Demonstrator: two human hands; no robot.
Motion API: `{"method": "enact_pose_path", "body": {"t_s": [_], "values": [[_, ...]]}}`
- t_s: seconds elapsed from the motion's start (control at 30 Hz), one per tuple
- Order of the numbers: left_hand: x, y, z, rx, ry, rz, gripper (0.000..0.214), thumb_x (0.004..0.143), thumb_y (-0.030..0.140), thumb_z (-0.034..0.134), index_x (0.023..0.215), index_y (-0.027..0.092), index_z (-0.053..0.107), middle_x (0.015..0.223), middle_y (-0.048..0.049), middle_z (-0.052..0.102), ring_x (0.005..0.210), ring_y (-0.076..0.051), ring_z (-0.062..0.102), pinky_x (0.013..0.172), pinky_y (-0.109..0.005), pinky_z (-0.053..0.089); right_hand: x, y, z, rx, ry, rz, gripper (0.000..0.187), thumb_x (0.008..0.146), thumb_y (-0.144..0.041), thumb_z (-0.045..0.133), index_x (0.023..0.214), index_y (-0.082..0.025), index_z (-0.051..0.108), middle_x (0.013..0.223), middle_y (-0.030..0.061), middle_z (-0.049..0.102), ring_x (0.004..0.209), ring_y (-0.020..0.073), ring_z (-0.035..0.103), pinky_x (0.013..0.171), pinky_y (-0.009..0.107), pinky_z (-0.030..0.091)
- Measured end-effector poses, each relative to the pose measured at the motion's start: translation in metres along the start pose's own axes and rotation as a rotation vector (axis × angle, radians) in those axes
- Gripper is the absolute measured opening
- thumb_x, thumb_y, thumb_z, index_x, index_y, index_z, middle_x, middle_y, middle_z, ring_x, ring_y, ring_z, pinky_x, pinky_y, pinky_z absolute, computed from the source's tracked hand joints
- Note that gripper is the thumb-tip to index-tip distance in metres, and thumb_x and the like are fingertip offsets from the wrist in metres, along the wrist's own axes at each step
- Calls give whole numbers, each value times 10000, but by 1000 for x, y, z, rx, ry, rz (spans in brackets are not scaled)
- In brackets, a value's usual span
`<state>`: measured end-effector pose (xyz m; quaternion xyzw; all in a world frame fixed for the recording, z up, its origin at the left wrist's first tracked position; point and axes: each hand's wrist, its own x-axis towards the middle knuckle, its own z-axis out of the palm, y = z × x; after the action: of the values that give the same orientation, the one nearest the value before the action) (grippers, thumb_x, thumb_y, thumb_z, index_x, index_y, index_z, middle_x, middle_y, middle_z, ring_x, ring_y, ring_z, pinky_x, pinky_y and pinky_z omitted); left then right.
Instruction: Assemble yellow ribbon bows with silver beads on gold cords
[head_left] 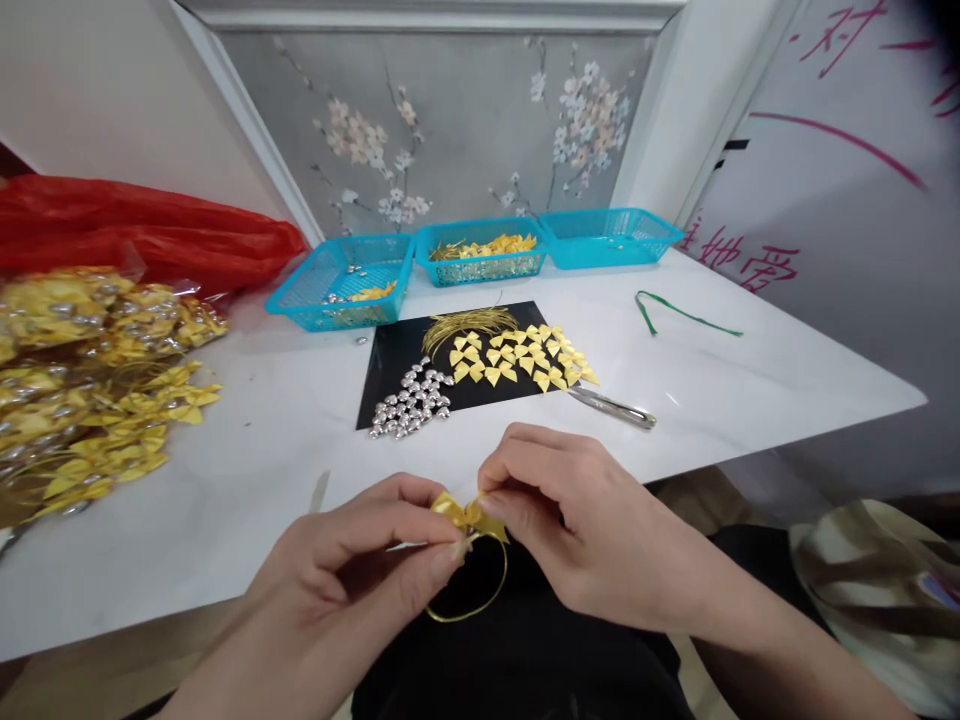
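My left hand (360,560) and my right hand (570,520) meet just below the table's front edge, both pinched on one small yellow ribbon bow (466,516). A loop of gold cord (469,590) hangs from the bow. On the white table (262,470), a black mat (390,355) carries a heap of silver heart beads (411,400), a spread of yellow bows (517,358) and a bundle of gold cords (465,325).
Three blue baskets (341,285) (480,250) (607,237) line the back; the left and middle ones hold yellow pieces. Metal scissors (611,407) lie right of the mat, a green string (675,312) further right. Finished gold bows (90,390) are piled at left by a red bag (150,235).
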<state>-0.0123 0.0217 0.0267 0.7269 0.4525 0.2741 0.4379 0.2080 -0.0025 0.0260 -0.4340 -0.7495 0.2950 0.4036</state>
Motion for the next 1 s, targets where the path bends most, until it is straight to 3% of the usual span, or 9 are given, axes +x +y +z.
{"method": "enact_pose_path", "body": {"t_s": [0.23,0.43,0.8,1.0], "values": [[-2,-2,3,2,62,27,120,845,320,748,751,364,807,906,41,694,685,-91,682,597,-102,542,-14,1,6,221,185,19,100,977,-129,607,1013,-188,679,881,-25,591,707,78,548,611,206,442],[-10,-7,6,64,130,50,95,841,312,749,791,369,806,962,43,719,828,-131,721,685,-120,580,-19,-9,10,187,75,11,171,946,-85,634,1031,-211,713,925,-10,621,802,97,592,653,206,466],[-15,-23,2,49,238,52,49,813,397,796,794,374,835,970,20,767,853,-163,765,718,-124,597,-14,-17,15,80,50,84,139,938,-73,597,989,-177,675,942,6,595,681,83,524,556,216,418],[-12,-13,5,68,264,139,61,799,371,798,757,394,837,902,35,774,766,-137,770,676,-96,588,-11,-19,12,40,7,79,157,941,-42,561,943,-179,638,921,-5,593,703,85,531,572,216,402]]}}
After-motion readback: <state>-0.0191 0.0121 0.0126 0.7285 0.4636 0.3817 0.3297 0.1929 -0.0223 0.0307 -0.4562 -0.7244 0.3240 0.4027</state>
